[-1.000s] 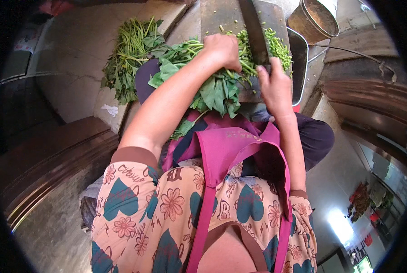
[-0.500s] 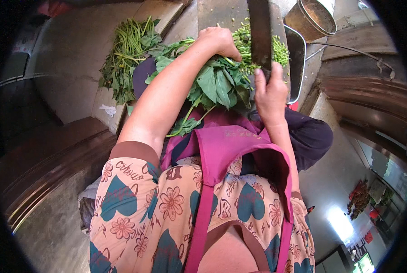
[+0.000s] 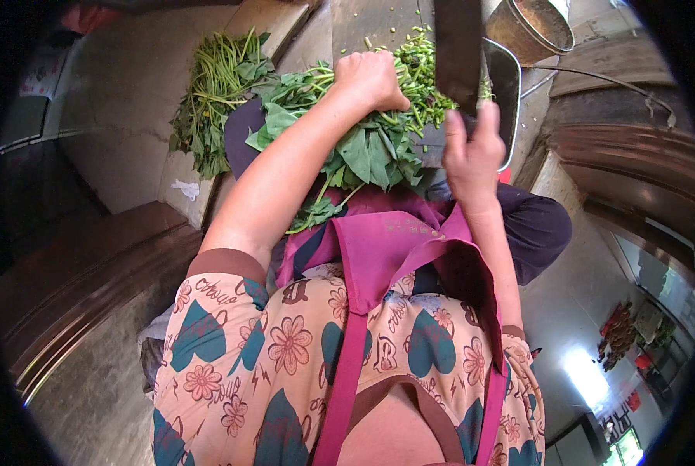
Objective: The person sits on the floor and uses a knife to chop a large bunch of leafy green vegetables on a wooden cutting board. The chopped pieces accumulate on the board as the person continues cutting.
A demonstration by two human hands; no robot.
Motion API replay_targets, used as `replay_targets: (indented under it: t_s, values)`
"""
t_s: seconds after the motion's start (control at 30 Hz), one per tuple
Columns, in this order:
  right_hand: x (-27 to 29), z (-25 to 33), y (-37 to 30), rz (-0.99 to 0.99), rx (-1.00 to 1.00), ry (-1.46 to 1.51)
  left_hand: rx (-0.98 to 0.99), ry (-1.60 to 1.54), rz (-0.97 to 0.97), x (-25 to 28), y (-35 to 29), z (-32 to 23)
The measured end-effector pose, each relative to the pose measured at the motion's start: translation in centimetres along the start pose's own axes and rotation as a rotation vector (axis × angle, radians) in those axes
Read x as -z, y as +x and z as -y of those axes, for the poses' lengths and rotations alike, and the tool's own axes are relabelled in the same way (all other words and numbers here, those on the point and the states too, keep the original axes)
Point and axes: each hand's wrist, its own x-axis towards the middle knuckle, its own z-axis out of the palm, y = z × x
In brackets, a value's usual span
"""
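Observation:
My left hand [image 3: 369,81] is closed over a bunch of leafy greens [image 3: 363,151], pressing it down on a wooden board [image 3: 355,27]. Broad leaves hang from the bunch toward my lap. Chopped green stems [image 3: 421,74] lie heaped just right of that hand. In my right hand [image 3: 476,159] is the handle of a cleaver [image 3: 458,54], with its wide dark blade pointing away from me. The blade stands over the right side of the board, apart from the left hand, and hides part of the heap.
Another pile of long-stemmed greens [image 3: 215,101] lies at the left. A metal-rimmed tray [image 3: 510,93] sits at the board's right, partly behind the cleaver. Beyond it stands a worn bucket [image 3: 530,31]. A crumpled white scrap [image 3: 185,189] lies below the left pile.
My right hand and the cleaver have moved right, away from the bunch. My left hand has shifted slightly left and nearer to me, and more of the chopped stems shows.

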Motion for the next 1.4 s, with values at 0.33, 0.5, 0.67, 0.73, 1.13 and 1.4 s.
replay_targets:
  t_s: [0.33, 0.5, 0.67, 0.73, 1.13, 1.4]
  values:
    - [1.2, 1.0, 0.5, 0.147, -0.07, -0.025, -0.063, -0.047, -0.272, -2.5, -0.8, -0.1]
    - [-2.2, -2.7, 0.7, 0.378, -0.121, -0.145, -0.086, -0.014, -0.253, -2.3, -0.5, 0.4]
    - [-2.1, -3.5, -0.1, 0.332, -0.14, -0.158, -0.157, 0.027, -0.385, -2.6, -3.2, 0.3]
    - [-1.8, -3.6, 0.3, 0.33, -0.161, -0.101, -0.137, 0.021, -0.451, -3.6, -4.6, 0.6]
    - [1.0, 0.8, 0.7, -0.101, 0.116, 0.09, -0.119, 0.107, -0.339, -4.2, -3.1, 0.9]
    - [1.9, 2.0, 1.3, 0.013, 0.049, 0.101, -0.201, 0.144, -0.421, -4.9, -3.0, 1.4]
